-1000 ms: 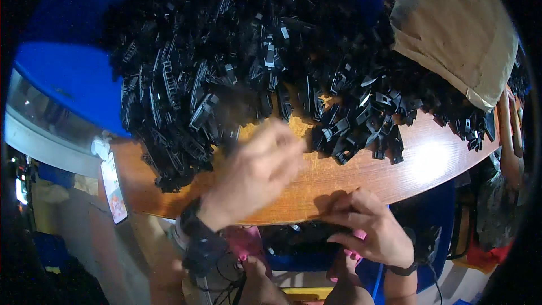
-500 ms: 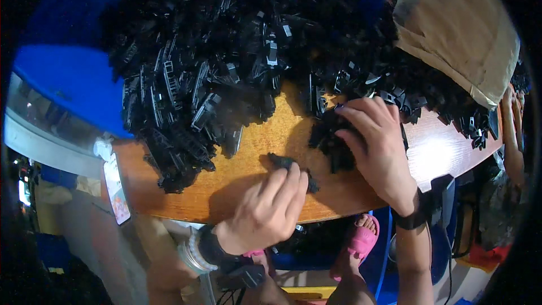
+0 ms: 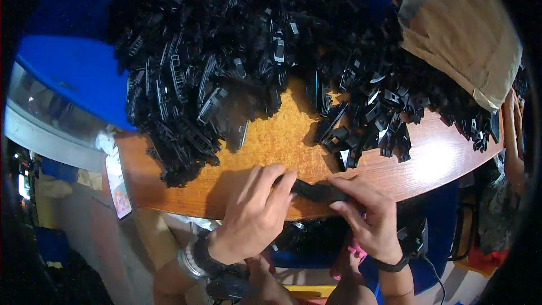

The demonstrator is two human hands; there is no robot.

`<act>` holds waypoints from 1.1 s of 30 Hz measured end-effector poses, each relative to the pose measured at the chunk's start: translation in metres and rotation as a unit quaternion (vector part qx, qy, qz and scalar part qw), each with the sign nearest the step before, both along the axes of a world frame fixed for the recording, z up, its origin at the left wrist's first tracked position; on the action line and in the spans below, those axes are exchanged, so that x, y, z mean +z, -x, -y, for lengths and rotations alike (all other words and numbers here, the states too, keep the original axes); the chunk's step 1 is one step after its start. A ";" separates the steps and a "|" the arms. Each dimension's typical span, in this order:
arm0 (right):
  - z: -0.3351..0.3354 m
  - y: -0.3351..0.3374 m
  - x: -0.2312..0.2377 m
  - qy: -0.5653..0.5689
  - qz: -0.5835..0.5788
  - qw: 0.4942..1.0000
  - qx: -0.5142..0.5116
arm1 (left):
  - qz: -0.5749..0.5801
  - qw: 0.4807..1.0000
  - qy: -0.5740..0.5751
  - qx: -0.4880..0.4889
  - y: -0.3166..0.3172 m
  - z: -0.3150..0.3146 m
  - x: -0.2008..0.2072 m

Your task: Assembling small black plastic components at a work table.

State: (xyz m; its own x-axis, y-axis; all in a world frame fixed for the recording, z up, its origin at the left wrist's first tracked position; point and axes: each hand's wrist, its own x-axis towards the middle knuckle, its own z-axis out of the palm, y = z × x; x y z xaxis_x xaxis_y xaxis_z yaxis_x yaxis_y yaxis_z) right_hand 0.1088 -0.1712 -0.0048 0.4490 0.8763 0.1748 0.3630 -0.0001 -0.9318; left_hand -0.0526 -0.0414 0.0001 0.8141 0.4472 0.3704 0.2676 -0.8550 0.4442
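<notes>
At the table's near edge, my left hand point(image 3: 257, 209) grips one end of a dark, elongated black plastic part point(image 3: 309, 191) between thumb and fingers. My right hand point(image 3: 370, 212) pinches the right end of the black plastic at the same spot. Whether this is one part or two pressed together is hard to tell, since fingers cover both ends. Ahead of the right hand lies a pile of small black plastic clips point(image 3: 387, 116). A larger heap of long black ribbed plastic parts point(image 3: 192, 90) spreads over the left and far side.
A bare strip of the wooden table point(image 3: 285, 127) runs between the heaps. Brown paper point(image 3: 463, 39) covers parts at the far right. A phone point(image 3: 117, 183) rests by the table's left edge, near a blue surface point(image 3: 73, 79). Another person's arm point(image 3: 512, 130) shows at the right.
My right hand has come back from the right pile toward me and met the left hand at the black part. My left hand has shifted slightly left, lifting the part.
</notes>
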 end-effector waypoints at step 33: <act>0.008 -0.028 0.016 -0.020 0.170 0.985 0.027 | 0.072 0.991 0.091 -0.060 -0.046 -0.043 0.019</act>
